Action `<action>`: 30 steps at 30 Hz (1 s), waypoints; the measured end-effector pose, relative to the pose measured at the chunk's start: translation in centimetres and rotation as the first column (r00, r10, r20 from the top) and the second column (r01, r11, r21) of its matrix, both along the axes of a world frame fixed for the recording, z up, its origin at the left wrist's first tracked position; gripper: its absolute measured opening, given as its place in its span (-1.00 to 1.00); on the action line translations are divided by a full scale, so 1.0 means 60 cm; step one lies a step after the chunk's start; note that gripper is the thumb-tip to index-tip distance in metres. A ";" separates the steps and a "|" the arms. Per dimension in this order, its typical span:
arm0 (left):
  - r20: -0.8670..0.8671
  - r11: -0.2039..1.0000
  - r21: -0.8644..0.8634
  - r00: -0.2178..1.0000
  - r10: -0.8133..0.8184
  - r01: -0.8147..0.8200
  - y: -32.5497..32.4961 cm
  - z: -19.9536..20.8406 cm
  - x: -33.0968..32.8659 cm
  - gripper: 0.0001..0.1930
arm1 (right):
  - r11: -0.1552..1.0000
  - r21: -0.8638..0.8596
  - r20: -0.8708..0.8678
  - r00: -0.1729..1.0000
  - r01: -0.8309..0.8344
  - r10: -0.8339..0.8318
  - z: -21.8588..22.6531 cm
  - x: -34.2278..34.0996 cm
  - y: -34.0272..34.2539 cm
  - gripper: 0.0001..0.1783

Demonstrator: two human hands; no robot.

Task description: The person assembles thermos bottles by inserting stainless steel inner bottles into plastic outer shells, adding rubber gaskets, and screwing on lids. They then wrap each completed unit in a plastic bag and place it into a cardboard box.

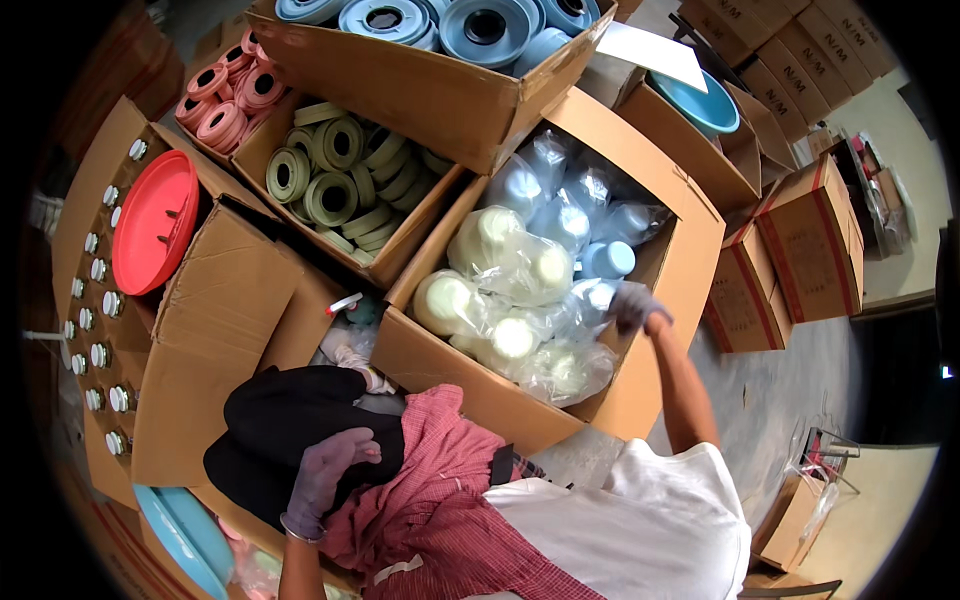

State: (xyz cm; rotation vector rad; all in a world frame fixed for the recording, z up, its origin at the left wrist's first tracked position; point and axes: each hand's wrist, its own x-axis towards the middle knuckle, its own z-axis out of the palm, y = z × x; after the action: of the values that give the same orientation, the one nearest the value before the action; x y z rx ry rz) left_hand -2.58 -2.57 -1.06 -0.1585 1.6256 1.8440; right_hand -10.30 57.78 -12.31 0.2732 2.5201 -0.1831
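Note:
A large open cardboard box (470,370) stands before me, filled with bagged pieces. Pale green rounded pieces (450,303) in clear plastic bags lie on its near left side, light blue ones (520,190) toward the back. At the box's right side my right hand (638,308), in a grey glove, is curled beside a bagged blue piece (592,297); its fingertips are hard to make out. My left hand (328,472), gloved too, is raised over my black-trousered leg with nothing in it. Its fingers are loosely extended.
Behind stand boxes of blue round pieces (486,30), green rings (334,142) and pink rings (225,120). A red basin (155,222) sits at left near a carton of white-capped bottles (100,355). Closed cartons (808,245) stand at right. A red-and-white marker (343,304) lies near my knee.

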 end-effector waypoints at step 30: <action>-0.224 0.873 0.398 0.893 0.390 -0.281 0.183 0.026 -0.250 -0.53 | 0.665 0.595 -0.448 0.500 -0.451 0.741 0.502 0.070 -0.430 -0.83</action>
State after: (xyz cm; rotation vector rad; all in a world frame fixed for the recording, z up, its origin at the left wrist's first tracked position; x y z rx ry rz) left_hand -17.55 8.41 0.47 -0.0030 1.4885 2.5098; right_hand -6.11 31.99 17.79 -0.7061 3.1576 0.6802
